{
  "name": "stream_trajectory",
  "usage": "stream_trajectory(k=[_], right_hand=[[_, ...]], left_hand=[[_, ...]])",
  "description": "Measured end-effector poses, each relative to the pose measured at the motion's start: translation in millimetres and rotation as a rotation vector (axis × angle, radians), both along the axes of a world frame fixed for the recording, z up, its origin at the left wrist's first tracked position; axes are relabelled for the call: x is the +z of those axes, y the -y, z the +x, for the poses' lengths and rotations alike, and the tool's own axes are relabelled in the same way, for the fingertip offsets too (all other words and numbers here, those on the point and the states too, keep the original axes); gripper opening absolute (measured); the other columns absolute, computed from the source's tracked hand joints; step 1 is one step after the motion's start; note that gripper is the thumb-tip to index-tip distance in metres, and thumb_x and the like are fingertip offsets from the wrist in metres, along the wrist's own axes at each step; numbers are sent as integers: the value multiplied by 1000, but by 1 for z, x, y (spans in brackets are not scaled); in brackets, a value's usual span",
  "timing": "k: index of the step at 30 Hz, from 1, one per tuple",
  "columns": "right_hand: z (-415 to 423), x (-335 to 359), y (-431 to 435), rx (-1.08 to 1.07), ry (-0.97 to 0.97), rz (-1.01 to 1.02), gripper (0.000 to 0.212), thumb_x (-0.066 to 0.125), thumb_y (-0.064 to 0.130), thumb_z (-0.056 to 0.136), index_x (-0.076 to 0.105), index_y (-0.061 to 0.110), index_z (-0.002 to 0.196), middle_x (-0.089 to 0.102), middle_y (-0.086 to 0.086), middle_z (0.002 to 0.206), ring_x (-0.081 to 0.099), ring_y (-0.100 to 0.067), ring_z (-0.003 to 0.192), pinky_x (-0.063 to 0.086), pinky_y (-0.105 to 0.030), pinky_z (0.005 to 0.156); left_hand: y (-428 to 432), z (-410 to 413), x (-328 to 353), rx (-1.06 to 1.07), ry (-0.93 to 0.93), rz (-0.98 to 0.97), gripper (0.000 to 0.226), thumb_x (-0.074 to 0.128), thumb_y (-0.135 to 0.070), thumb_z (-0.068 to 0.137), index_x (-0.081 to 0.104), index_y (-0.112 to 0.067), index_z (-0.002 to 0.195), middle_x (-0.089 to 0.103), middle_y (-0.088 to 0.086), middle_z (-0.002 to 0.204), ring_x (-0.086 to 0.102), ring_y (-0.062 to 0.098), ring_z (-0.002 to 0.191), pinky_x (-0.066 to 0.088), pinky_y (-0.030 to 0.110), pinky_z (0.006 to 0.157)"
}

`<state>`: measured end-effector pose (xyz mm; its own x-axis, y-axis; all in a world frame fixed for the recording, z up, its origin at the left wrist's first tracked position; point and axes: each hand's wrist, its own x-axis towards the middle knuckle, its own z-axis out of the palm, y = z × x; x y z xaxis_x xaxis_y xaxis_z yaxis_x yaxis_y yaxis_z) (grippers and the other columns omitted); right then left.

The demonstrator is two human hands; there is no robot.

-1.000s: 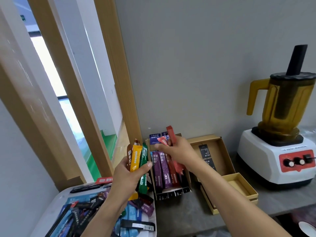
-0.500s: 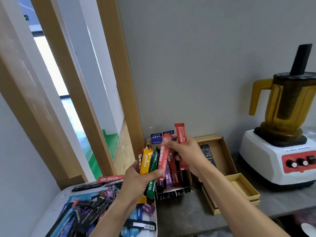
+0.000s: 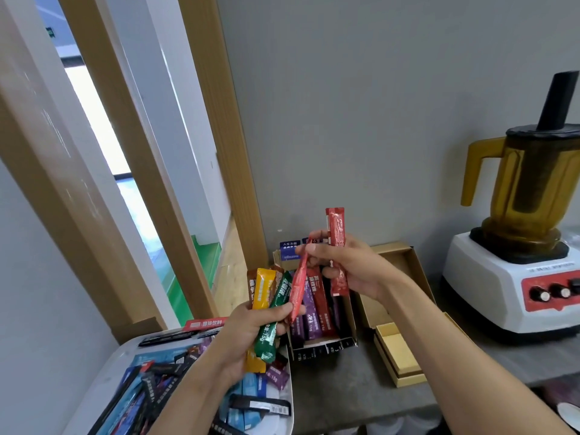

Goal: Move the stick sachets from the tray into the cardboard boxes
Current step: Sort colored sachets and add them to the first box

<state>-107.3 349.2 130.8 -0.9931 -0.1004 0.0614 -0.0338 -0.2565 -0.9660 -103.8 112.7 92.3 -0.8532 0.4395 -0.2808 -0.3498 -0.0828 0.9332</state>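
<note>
My left hand (image 3: pixel 248 337) grips a fan of stick sachets (image 3: pixel 266 293): brown, yellow and green. My right hand (image 3: pixel 351 268) holds one red sachet (image 3: pixel 337 246) upright in its palm and pinches the top of a second red sachet (image 3: pixel 298 284), whose lower end sits by my left thumb. Both hands hover over the open cardboard box (image 3: pixel 323 348), which holds purple and dark red sachets standing on end. The white tray (image 3: pixel 103 375) at the lower left carries several blue, black and purple sachets.
An open tan box with its small yellow inner tray (image 3: pixel 397 353) lies to the right of the filled box. A blender (image 3: pixel 530 240) with an amber jug stands at the far right on the grey counter (image 3: pixel 354 390). A wooden door frame rises on the left.
Both hands have risen a little above the box. My right hand drew a second red sachet out toward the bunch in my left hand, and the two hands moved closer.
</note>
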Motion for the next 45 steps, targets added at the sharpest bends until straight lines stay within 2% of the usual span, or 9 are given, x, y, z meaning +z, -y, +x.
stream_trajectory(k=[7, 19, 23, 26, 33, 36, 39, 42, 45], right_hand=[[-1, 8, 10, -292, -58, 346, 28, 84, 29, 86, 73, 8, 102, 74, -1, 70, 67, -6, 62, 48, -18, 56], [-23, -3, 13, -412, -25, 673, 19, 72, 31, 98, 73, 13, 92, 77, -7, 87, 76, -21, 90, 60, -35, 80], [-42, -25, 35, -332, 24, 976, 15, 65, 30, 102, 68, 16, 97, 72, -3, 95, 70, -20, 91, 53, -30, 70], [-48, -39, 50, -370, -31, 1064, 11, 66, 28, 101, 66, 17, 99, 67, 1, 92, 65, -18, 85, 42, -23, 62], [-37, -44, 41, -318, 10, 816, 18, 71, 36, 98, 63, 20, 98, 69, 3, 89, 67, -12, 79, 51, -23, 69], [-26, -29, 38, -210, 124, 355, 40, 61, 53, 100, 60, 15, 110, 69, -5, 87, 65, -16, 73, 52, -30, 75], [-21, -19, 36, -158, 182, -11, 37, 50, 43, 107, 66, 10, 113, 69, -7, 86, 65, -20, 76, 53, -41, 86], [-18, -20, 36, -227, 136, 102, 39, 45, 41, 107, 77, 19, 109, 71, -8, 98, 68, -23, 90, 55, -45, 96], [-11, -18, 35, -267, 111, 175, 34, 49, 38, 107, 80, 23, 110, 76, -6, 105, 76, -19, 88, 60, -29, 70]], left_hand=[[-6, 3, 0, 88, -275, -261, 56, 93, -22, 70, 67, -13, 118, 82, 6, 98, 79, 18, 79, 60, 32, 75], [10, -9, -10, 362, -281, -157, 39, 90, -29, 76, 75, -17, 110, 81, 4, 89, 77, 21, 83, 61, 43, 85], [15, -9, -18, 455, -194, -7, 32, 86, -24, 83, 75, -12, 111, 79, 8, 85, 74, 21, 73, 60, 35, 67], [15, -7, -23, 454, -175, -12, 33, 86, -23, 83, 76, -12, 112, 79, 10, 89, 73, 24, 79, 60, 41, 76], [23, -13, -28, 440, -162, -10, 41, 89, -23, 80, 74, -15, 117, 80, 13, 104, 76, 36, 102, 59, 56, 97], [18, -10, -25, 401, -209, -39, 36, 88, -16, 78, 76, -11, 112, 82, 10, 99, 78, 31, 97, 60, 47, 89], [7, -6, -22, 359, -301, -87, 37, 89, -11, 77, 75, -7, 111, 82, 7, 99, 79, 24, 96, 58, 37, 84], [-11, -3, -21, 324, -381, -124, 49, 95, -17, 67, 72, -8, 110, 82, 4, 97, 80, 20, 92, 60, 28, 75], [-27, 2, -21, 288, -410, -161, 60, 97, -22, 63, 69, -13, 115, 81, -2, 98, 79, 13, 89, 61, 23, 70]])
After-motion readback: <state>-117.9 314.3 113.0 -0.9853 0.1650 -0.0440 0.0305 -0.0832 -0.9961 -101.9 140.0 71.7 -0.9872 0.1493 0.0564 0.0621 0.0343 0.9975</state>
